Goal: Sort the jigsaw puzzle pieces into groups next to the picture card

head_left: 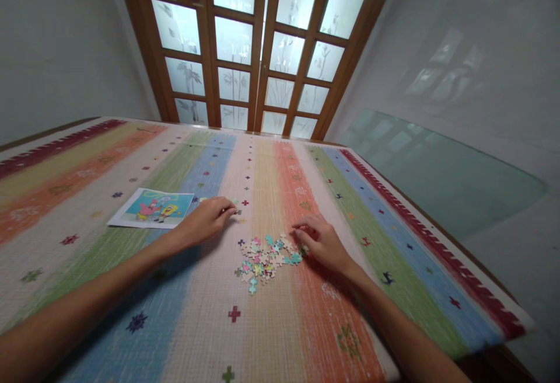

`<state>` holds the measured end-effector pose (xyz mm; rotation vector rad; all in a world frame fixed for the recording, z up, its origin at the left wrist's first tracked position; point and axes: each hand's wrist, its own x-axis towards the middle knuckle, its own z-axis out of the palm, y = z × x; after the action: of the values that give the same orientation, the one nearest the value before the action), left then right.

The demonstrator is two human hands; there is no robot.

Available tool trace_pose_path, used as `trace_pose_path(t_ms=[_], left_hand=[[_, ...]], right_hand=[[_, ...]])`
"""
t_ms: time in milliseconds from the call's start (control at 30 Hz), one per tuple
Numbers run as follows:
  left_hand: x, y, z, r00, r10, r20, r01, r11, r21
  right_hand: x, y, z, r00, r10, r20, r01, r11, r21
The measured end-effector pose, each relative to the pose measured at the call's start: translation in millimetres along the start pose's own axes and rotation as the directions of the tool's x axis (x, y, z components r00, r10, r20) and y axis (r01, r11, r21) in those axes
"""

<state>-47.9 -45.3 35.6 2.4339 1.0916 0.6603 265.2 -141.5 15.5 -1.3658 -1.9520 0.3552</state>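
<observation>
A loose heap of small jigsaw puzzle pieces point(262, 263) lies on the striped tablecloth, some showing pink, turquoise or yellow, others pale. My left hand point(207, 219) hovers left of and beyond the heap, thumb and fingers closed in a pinch; anything between them is too small to make out. At the heap's right edge is my right hand point(321, 242), fingers curled and tips together, close to the pieces; what they hold, if anything, is hidden. A printed cartoon picture point(155, 208) lies flat beside my left forearm, its right corner by the wrist.
The tablecloth point(214, 324) has coloured stripes and small woven motifs that resemble pieces. A wooden door with glass panes point(234, 38) stands beyond the table's far edge. Pale walls rise on both sides, with a glass panel point(437, 161) at the right.
</observation>
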Motion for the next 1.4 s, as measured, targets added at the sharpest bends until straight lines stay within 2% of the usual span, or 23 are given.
trace_pose_path(t_ms=[167,367,500,667,900,1400], left_hand=[[0,-8,-4,0.998,-0.043,0.049,0.04,0.997,0.069],[2,-13,3,1.0,0.006,-0.005,-0.006,0.996,0.093],[1,-15,6,0.999,0.034,-0.034,-0.03,0.993,0.114],[-1,-18,7,0.997,0.06,-0.05,-0.052,0.988,0.144],[-1,-17,8,0.998,0.067,-0.02,-0.063,0.986,0.152],[-4,-15,10,0.997,0.082,0.003,-0.081,0.984,0.161]], right_hand=[[1,-2,2,0.991,-0.036,0.132,0.048,0.995,-0.092],[3,-19,18,0.972,-0.095,0.217,0.119,0.988,-0.1],[4,-23,27,0.969,-0.118,0.219,0.143,0.984,-0.102],[6,-22,27,0.966,-0.104,0.238,0.124,0.99,-0.072],[6,-20,27,0.969,-0.041,0.243,0.044,0.999,-0.006],[4,-21,27,0.973,-0.054,0.225,0.052,0.999,0.013]])
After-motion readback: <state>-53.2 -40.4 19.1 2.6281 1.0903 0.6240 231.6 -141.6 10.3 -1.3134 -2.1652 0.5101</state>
